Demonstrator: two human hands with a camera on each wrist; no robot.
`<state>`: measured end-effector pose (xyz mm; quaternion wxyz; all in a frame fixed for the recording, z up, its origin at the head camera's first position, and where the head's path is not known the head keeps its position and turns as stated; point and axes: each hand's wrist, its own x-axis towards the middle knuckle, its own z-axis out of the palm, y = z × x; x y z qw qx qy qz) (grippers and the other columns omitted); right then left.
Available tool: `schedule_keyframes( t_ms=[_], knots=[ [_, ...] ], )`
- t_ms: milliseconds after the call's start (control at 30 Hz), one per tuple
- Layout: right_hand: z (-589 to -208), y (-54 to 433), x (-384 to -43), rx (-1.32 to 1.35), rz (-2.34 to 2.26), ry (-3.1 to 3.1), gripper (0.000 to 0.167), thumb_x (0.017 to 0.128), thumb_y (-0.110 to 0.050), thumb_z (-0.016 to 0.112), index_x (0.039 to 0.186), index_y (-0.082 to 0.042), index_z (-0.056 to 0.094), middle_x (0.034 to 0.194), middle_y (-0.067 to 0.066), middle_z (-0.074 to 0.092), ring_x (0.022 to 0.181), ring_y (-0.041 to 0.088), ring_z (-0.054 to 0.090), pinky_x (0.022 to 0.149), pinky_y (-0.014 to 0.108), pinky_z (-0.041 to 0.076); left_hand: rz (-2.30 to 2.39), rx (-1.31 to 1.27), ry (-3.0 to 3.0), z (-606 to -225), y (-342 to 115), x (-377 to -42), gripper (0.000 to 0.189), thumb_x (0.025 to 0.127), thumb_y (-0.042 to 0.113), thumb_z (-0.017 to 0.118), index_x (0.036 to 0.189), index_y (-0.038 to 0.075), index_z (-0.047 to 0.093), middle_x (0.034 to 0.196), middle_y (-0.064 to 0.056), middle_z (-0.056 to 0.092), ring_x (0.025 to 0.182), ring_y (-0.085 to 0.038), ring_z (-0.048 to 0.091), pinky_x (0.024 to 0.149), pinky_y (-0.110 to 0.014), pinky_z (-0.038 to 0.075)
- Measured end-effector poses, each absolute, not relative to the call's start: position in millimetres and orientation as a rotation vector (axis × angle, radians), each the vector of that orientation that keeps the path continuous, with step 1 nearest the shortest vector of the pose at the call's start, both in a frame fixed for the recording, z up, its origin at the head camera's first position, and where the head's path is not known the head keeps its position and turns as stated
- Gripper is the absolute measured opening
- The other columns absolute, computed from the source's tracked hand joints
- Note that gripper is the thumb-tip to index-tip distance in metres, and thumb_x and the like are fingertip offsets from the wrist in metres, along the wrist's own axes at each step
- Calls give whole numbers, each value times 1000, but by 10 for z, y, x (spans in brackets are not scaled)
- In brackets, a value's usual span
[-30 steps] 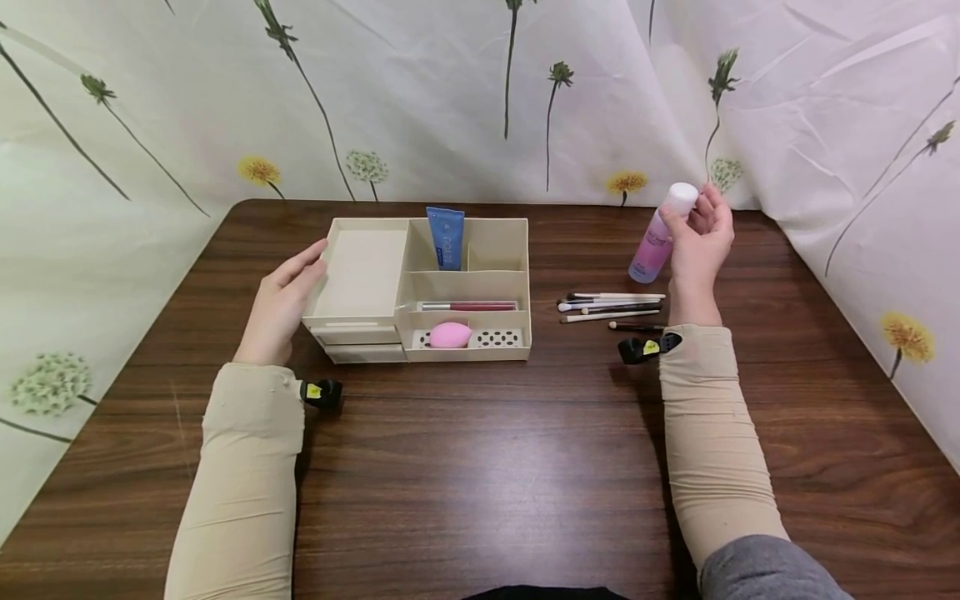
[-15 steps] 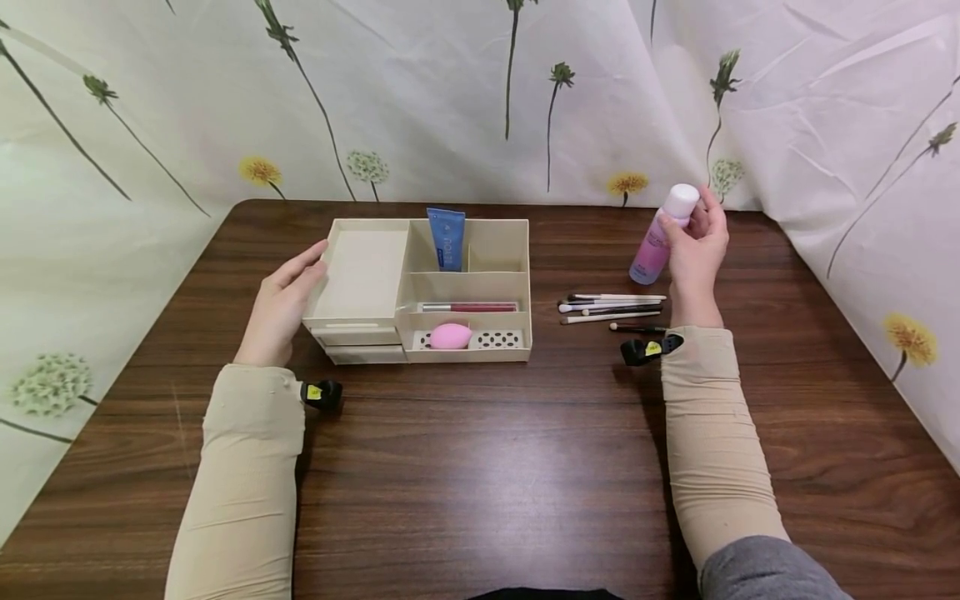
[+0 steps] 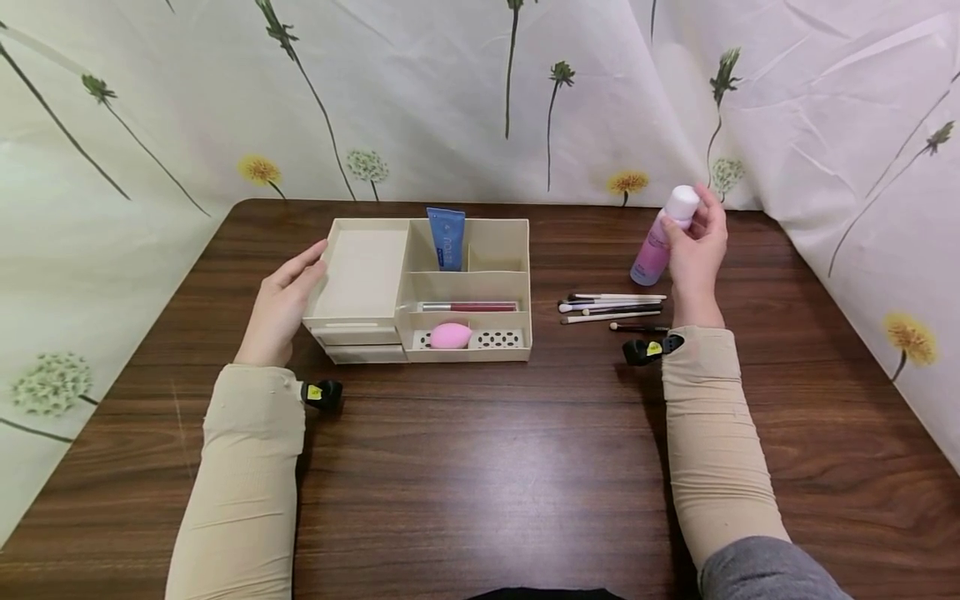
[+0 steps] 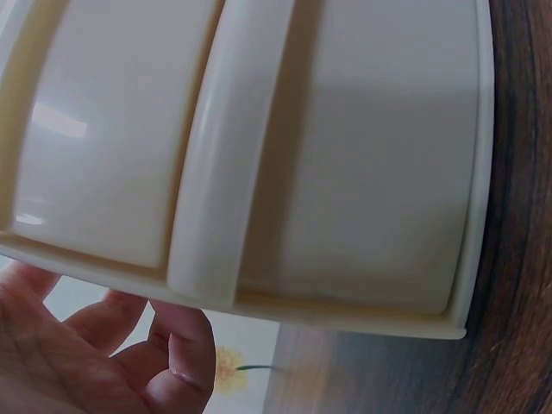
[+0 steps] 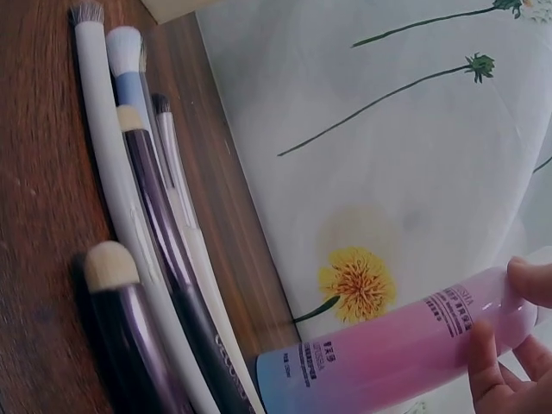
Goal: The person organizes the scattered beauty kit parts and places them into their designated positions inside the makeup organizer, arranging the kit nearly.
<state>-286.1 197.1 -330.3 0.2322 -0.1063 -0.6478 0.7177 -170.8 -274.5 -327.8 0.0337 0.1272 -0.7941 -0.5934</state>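
- Head view, progress: I judge things partway along; blue tube (image 3: pixel 447 239) stands in the rear compartment of the organizer (image 3: pixel 366 271), lip gloss (image 3: pixel 480 307) lies in the middle one, pink sponge (image 3: pixel 451 336) in the front one; outside are the bottle (image 3: pixel 652 250) and the makeup brushes (image 3: pixel 615 317), so these seem to be what remains
- Head view, hands: right hand (image 3: pixel 699 254) grasps the bottle near its neck, behind the brushes and well apart from the organizer; left hand (image 3: pixel 281 304) has its fingers laid along the organizer's left wall, not wrapped round it
- Head view, axis: bottle slants in frame, white cap (image 3: pixel 682 202) up and rightward, base down toward the brushes; probably nearer upright than it looks from this angle
- Left wrist view: two drawers (image 4: pixel 379 172) look closed; left fingers touch the side edge, clasping nothing that I can see
- Right wrist view: thumb and fingers pinch the bottle's cap end; long axis runs roughly square to the table edge, supporting upright; base contact with the table (image 5: pixel 34 224), cannot tell
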Motion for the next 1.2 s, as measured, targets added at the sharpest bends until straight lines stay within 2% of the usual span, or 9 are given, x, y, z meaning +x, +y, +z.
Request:
schedule_keyframes(
  t_ms=[167,300,600,967,1200],
  knots=[
    [-3310,1981,-2861,-304,1884,-1907,59,88,8,66,133,-29,56,109,-8,57,101,10,55,90,30,45,-1816,390,-2448,-3274,-2744,-1703,52,102,44,48,151,28,43,162,-1,29,150,-20,24,123,-45,18],
    [-3304,1980,-2848,-309,1775,-2048,65,86,7,69,134,-34,51,119,-4,60,102,12,57,83,29,46,-1818,384,-2442,-3273,-2743,-1704,51,102,44,49,151,28,43,162,-1,30,150,-20,24,123,-45,18],
    [-3328,1960,-2853,-290,1646,-2080,63,85,3,73,132,-33,52,125,5,66,98,13,61,90,30,49,-1836,380,-2424,-3281,-2739,-1715,51,102,43,49,150,27,44,162,0,31,149,-18,24,124,-44,18],
    [-3316,1929,-2841,-302,1707,-1935,62,82,4,77,128,-31,56,116,0,67,95,12,60,87,27,49,-1840,391,-2430,-3276,-2751,-1712,52,102,43,49,151,27,43,162,0,30,150,-19,24,123,-45,18],
    [-3259,1879,-2810,-235,1725,-1857,59,81,3,78,126,-30,57,109,-4,65,96,14,62,91,31,51,-1849,397,-2430,-3282,-2750,-1726,51,102,44,50,150,29,44,162,0,30,149,-19,25,123,-45,19]
  ],
)
